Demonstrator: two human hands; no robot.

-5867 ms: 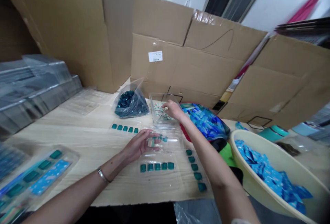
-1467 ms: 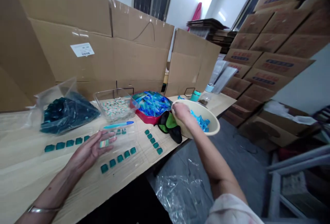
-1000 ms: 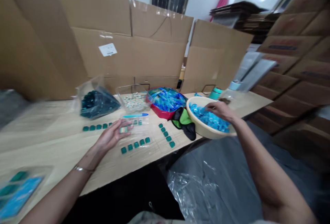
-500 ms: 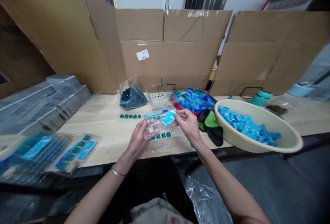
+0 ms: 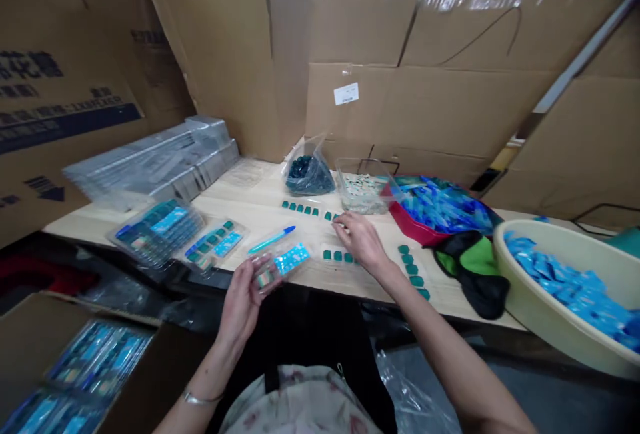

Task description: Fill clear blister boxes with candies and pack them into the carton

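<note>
- Head view, the pack: the left hand point(image 5: 243, 297) holds a clear blister pack point(image 5: 280, 262) over the near edge of the table point(image 5: 240, 204), just in front of the person's body. In it lie a blue pen point(image 5: 273, 239), a blue packet point(image 5: 293, 258) and a small striped piece point(image 5: 264, 278).
- How it should handle: it looks like thin moulded plastic, so it is probably very light, springy rather than stiff, and slick to the touch. The contents seem to sit loose in their pockets, so a tilt could spill them. The safest hold is likely at the rim or flat under the base, not squeezed across the middle.
- Left hand: closed on the pack's near end, thumb on top and fingers curled beneath — a light grip, with the pack roughly level.
- Right hand point(image 5: 361, 242): palm down on the table with the fingers loosely spread. The fingertips point(image 5: 341, 222) touch a second clear tray point(image 5: 336, 247) bearing teal squares point(image 5: 336, 256); nothing shows in its grasp.
- Around them: further rows of teal squares lie left and right of that hand. A bag of dark pieces point(image 5: 309, 175) and a clear tub point(image 5: 364, 186) stand behind, and a red tray point(image 5: 406, 222) of blue packets lies to the right. Beyond it are a black-and-green cloth point(image 5: 473, 267) and a cream basin point(image 5: 525, 307). Filled packs point(image 5: 163, 224) lie well to the left.
</note>
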